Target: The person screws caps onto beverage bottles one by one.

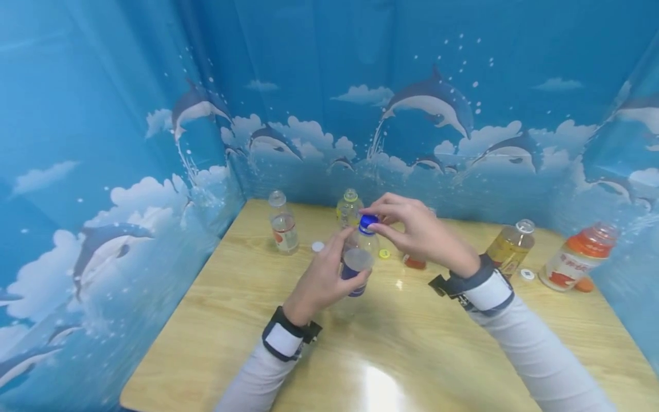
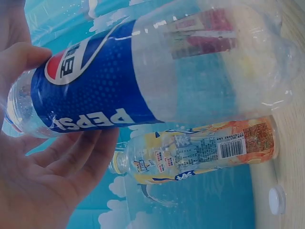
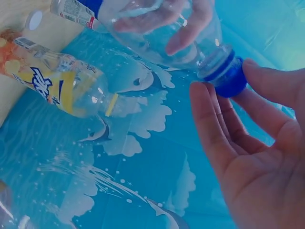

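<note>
An empty clear Pepsi bottle [image 1: 358, 257] with a blue label [image 2: 95, 81] is held over the table in front of me. My left hand [image 1: 320, 277] grips it around the upper body, thumb on one side and fingers on the other. At the bottle's mouth sits a blue cap [image 1: 369, 222], pinched between the thumb and fingers of my right hand [image 1: 414, 229]. In the right wrist view the cap [image 3: 231, 81] is on the neck, fingertips at its edge.
Behind stand a red-labelled clear bottle [image 1: 285, 230] and a yellow-ringed bottle [image 1: 350, 206]. To the right are an amber-tinted bottle [image 1: 509, 247] and an orange-topped bottle [image 1: 579, 257]. Loose caps include a white cap [image 1: 317, 246], a yellow cap [image 1: 384, 253] and another white cap [image 1: 527, 274].
</note>
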`<state>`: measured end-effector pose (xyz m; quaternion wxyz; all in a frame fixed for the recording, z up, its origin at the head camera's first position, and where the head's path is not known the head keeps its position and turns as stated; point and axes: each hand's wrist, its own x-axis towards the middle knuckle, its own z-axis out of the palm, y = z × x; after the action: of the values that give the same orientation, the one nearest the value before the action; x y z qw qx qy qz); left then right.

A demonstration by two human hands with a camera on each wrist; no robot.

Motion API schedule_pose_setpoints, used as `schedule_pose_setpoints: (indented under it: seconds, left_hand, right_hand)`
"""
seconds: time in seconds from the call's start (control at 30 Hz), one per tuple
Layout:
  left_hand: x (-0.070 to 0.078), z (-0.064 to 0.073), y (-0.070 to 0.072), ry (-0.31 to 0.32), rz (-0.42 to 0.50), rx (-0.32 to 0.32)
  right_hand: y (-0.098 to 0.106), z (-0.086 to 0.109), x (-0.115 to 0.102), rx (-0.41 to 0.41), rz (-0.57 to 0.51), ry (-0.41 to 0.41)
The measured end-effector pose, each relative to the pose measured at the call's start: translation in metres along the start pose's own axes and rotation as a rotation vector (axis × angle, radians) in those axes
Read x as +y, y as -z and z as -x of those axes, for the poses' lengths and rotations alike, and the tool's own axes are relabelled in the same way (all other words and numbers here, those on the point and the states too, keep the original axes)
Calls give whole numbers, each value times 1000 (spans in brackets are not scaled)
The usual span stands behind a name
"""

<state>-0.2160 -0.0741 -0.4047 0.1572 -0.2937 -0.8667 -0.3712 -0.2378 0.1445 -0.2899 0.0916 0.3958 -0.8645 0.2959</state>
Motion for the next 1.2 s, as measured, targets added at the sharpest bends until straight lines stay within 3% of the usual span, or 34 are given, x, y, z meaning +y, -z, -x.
schedule_pose_setpoints:
  seconds: [0.17,0.43,0.53,0.67,0.8,1.0,1.1,1.2]
  left_hand:
    - [-1,0,-2,-10,5,7]
    - [-1,0,-8,-42,17,17]
    - [0,-1,-9,-57,21,26]
    - [2,-2,-11,-81,30,20]
    - [5,-2,-13,-99,52,-7]
    - [8,1,-12,-86,83,-19]
    - [9,2,-9,-82,79,-9]
    - [10,1,-10,-102,71,-9]
  right_hand:
    - [-5,-1,0,9,13,-87]
    - [-14,1,3,110,106,-224]
    - [-10,4,7,67,20,-207]
    - [4,11,13,-77,-138,-88]
    - [11,16,16,-112,-116,35]
    - [0,12,10,-10,-25,-36]
    - [-1,11,10,-58,-56,-58]
    - [8,16,14,-132,-134,-18]
